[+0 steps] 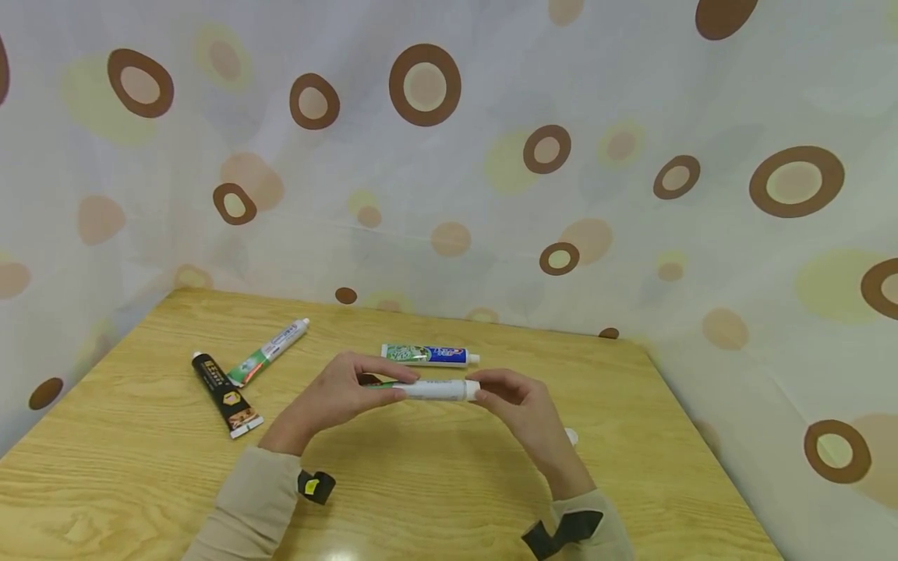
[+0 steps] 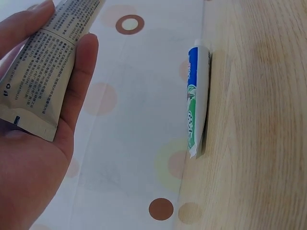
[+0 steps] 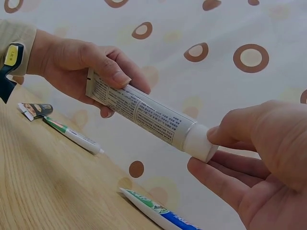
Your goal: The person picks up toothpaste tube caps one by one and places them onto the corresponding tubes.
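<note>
Above the middle of the table, a white toothpaste tube (image 1: 435, 389) is held level between both hands. My left hand (image 1: 344, 393) grips its flat crimped end, fingers on one side and thumb on the other. With thumb and fingertips, my right hand (image 1: 522, 409) pinches the white cap (image 3: 199, 143) at the other end. The cap sits on the tube. Small printed text covers the tube's side in the left wrist view. Behind the hands lies a green and blue toothpaste tube (image 1: 428, 355) on the table.
On the left of the wooden table (image 1: 421, 499), a black toothpaste tube (image 1: 226, 393) lies close to a green and white tube (image 1: 270, 352). A small white object (image 1: 572, 436) shows beside the right wrist, partly hidden. A patterned curtain (image 1: 477, 195) rises behind the table.
</note>
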`<state>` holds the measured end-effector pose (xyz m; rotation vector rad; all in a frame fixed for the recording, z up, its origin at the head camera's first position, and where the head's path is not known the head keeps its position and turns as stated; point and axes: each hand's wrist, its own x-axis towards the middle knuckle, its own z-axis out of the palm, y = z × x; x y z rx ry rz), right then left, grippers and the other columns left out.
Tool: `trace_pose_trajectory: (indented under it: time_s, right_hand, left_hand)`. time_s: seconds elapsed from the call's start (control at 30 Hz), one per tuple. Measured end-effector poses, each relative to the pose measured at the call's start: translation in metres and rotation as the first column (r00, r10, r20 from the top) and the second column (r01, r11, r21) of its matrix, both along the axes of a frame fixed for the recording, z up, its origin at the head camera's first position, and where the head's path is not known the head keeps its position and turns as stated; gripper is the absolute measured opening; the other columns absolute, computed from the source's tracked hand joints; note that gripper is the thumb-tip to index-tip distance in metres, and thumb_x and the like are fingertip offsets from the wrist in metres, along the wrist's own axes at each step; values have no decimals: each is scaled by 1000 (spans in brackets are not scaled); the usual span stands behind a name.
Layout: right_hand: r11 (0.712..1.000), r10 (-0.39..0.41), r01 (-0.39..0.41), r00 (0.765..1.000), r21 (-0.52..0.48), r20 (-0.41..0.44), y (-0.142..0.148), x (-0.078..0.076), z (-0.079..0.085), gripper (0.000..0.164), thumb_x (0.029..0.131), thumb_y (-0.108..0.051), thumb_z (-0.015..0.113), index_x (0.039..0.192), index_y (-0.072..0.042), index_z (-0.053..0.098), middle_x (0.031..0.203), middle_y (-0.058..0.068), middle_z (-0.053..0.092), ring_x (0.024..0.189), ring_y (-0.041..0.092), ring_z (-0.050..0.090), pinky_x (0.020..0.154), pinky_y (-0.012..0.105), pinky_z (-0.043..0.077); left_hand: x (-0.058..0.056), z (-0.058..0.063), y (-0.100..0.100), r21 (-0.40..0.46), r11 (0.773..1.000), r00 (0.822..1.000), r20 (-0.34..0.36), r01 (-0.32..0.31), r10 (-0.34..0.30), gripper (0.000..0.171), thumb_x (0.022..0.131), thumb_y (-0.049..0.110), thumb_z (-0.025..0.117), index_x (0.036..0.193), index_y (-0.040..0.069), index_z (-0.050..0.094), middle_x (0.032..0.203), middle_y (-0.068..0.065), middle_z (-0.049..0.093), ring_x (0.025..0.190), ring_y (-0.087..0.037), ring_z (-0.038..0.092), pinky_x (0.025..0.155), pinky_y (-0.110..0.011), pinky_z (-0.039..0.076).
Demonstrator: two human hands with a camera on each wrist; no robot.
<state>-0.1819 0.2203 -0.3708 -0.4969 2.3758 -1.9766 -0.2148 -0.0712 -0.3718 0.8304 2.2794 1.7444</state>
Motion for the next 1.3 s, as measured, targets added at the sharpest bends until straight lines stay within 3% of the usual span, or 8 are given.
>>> trace_pose_trajectory:
  time_s: [0.43, 0.63, 0.9, 1.13, 1.3]
  right_hand:
    - [1000, 2, -2, 1000, -5, -13, 0, 0, -3, 31, 95, -18, 68, 121, -1, 68, 121, 10, 68, 104, 12, 67, 91, 31, 55]
    - [999, 37, -37, 999, -11, -1, 0, -2, -4, 32, 96, -18, 65, 124, -2, 65, 125, 16, 64, 106, 15, 67, 92, 32, 55]
    - [1000, 7, -7, 1000, -13, 2, -1, -1, -2, 31, 97, -22, 65, 120, -2, 68, 117, 7, 68, 102, 15, 67, 92, 34, 56]
    - [997, 74, -74, 997, -25, 18, 2, 0, -1, 35, 97, -16, 64, 126, 3, 63, 121, 12, 66, 102, 18, 69, 92, 35, 56]
    - [997, 74, -73, 997, -25, 35, 1, -1, 1, 35, 100, -18, 61, 128, 2, 61, 120, 12, 65, 99, 22, 70, 90, 38, 57]
  left_hand:
    - [2, 0, 1, 1, 1000, 1000, -17, 0, 0, 24, 88, 25, 76, 112, 18, 78, 123, -5, 70, 93, -18, 67, 76, -30, 56]
    - [1, 0, 1, -5, 1000, 1000, -22, -1, 1, 22, 88, 26, 76, 109, 24, 78, 122, -2, 71, 91, -19, 66, 73, -30, 56]
    - [1, 0, 1, 3, 1000, 1000, -23, 17, -17, 21, 89, 27, 75, 110, 25, 78, 123, -1, 71, 93, -20, 69, 74, -31, 57]
    - [1, 0, 2, 16, 1000, 1000, -25, 15, -15, 21, 88, 26, 76, 109, 24, 78, 123, -1, 71, 92, -22, 69, 73, -30, 57]
    - [2, 2, 2, 19, 1000, 999, -34, 19, -19, 21, 88, 25, 76, 109, 23, 78, 124, -1, 71, 94, -21, 69, 74, -30, 57]
